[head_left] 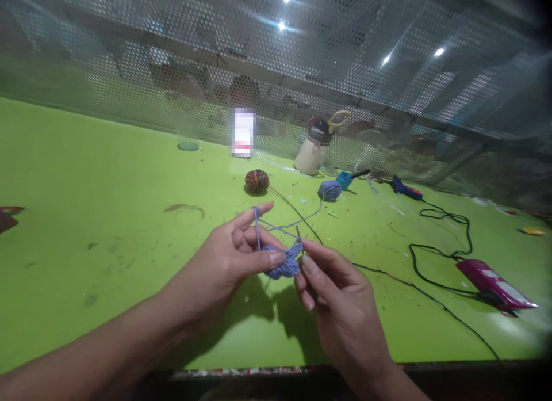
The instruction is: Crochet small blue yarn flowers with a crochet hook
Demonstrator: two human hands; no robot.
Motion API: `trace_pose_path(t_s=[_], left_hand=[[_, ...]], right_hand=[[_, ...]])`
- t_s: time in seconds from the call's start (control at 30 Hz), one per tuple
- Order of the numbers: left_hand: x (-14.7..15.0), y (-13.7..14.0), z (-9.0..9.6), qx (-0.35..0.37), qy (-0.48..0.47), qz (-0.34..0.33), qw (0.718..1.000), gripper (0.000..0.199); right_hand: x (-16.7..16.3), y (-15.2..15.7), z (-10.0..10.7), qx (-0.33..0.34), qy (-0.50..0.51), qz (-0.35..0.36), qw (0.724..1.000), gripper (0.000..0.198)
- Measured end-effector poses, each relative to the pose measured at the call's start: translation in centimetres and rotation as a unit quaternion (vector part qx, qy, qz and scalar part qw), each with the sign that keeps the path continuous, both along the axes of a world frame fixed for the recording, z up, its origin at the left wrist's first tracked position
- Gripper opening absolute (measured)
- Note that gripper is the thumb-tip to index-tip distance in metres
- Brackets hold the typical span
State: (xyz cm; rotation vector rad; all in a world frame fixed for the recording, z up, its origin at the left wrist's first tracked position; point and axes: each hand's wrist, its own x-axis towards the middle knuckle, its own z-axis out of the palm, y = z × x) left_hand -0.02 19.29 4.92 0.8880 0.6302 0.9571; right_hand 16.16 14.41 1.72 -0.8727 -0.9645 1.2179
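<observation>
Pinched between the thumb and fingers of my left hand (230, 251) is a small blue-purple crochet piece (282, 266). Yarn of the same colour loops over my raised left index finger. My right hand (340, 291) closes on a thin crochet hook (298, 233), whose tip points up at the right edge of the piece; most of its shaft is hidden by the fingers. From the piece, the strand runs back to a blue-purple yarn ball (330, 190). A dark multicoloured yarn ball (257, 182) lies beyond my left hand.
A lit phone (244, 133) and a pale bottle (311, 153) stand at the back by the perforated metal screen (194, 61). To the right are a blue glue gun (406, 188), black cords, and a magenta box (495, 283). A clear cup (188, 143) sits at back left.
</observation>
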Motion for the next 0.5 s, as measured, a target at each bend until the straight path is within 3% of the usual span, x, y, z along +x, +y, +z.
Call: trace_pose_path(t_s=[0.1,0.3,0.5], left_hand=[[-0.3,-0.1,0.4,-0.014,-0.014,-0.010,1.000,0.100],[-0.5,-0.1,0.4,-0.033,-0.039,-0.056,0.997,0.104],[-0.5,0.0,0.4,-0.015,-0.012,-0.057,0.998,0.100]], right_hand=[[0.3,0.0,-0.2,0.018,-0.036,0.008,0.999,0.019],[1.3,-0.2,0.1,0.047,-0.136,0.012,0.990,0.027],[2.4,-0.8,0.6,0.069,-0.234,0.011,0.970,0.030]])
